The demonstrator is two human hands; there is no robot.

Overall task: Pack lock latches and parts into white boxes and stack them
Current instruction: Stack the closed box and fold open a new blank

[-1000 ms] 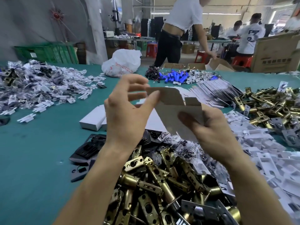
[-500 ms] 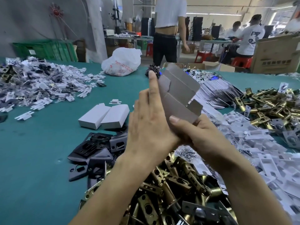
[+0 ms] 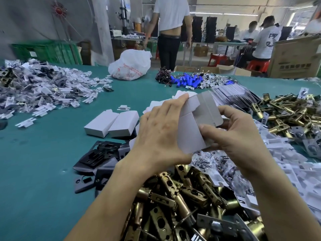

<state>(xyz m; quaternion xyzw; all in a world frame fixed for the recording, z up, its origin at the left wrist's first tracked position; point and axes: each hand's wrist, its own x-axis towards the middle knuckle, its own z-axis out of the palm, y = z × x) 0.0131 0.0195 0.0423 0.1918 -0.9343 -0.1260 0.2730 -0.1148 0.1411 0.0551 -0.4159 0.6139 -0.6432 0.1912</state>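
Grip on: left hand [image 3: 159, 133] and right hand [image 3: 243, 134] both clutch a half-folded white box [image 3: 191, 134], flaps open, above the brass latch pile [image 3: 182, 197]; two closed boxes [image 3: 124, 123] sit left.

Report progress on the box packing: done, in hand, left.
Done: two closed white cardboard boxes lie side by side on the green table, unstacked; contents unseen. In hand: left hand and right hand both grip a white cardboard box blank, partly folded. Left: filling it from the heap of brass latches, closing, stacking.
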